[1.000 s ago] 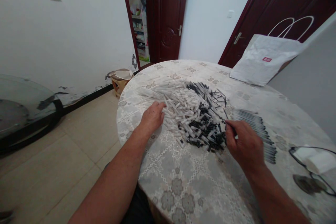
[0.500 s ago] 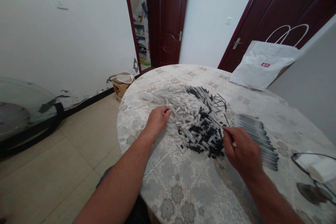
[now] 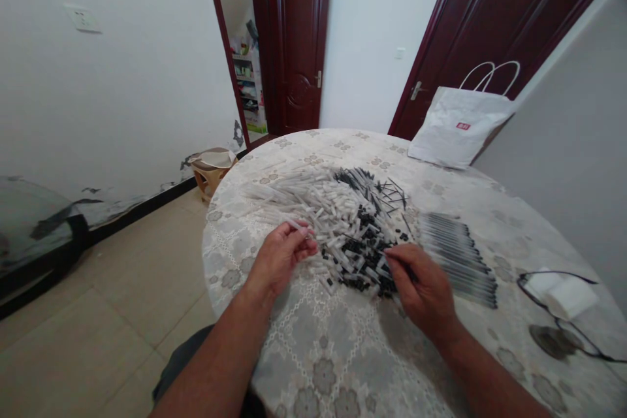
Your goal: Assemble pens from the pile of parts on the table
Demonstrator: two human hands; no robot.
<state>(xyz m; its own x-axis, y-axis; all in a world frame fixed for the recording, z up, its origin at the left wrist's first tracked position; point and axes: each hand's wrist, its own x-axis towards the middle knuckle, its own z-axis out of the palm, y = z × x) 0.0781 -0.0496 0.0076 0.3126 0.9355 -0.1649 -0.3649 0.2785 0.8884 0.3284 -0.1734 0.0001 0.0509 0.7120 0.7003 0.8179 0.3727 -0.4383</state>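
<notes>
My left hand (image 3: 284,255) is closed on a translucent white pen barrel (image 3: 294,225), which sticks out past the thumb and fingers. It hovers at the left edge of a heap of similar white barrels (image 3: 289,191). In a pinch, my right hand (image 3: 425,284) holds what looks like a thin dark pen refill, mostly hidden by the fingers and blurred. Below its fingertips lie small black pen plugs (image 3: 365,249) mixed with short whitish pieces (image 3: 337,271). Loose dark refills (image 3: 392,192) are spread behind them.
A row of pens with dark ends (image 3: 458,261) lies right of my right hand. Farther right are eyeglasses (image 3: 553,317), a white tissue roll (image 3: 563,294) and a dark round object (image 3: 553,341). A white paper bag (image 3: 458,130) stands at the back of the round table (image 3: 323,339).
My left hand has lifted a white barrel from the heap and turned it up. My right hand has drawn in toward the left hand. The view has shifted to the right.
</notes>
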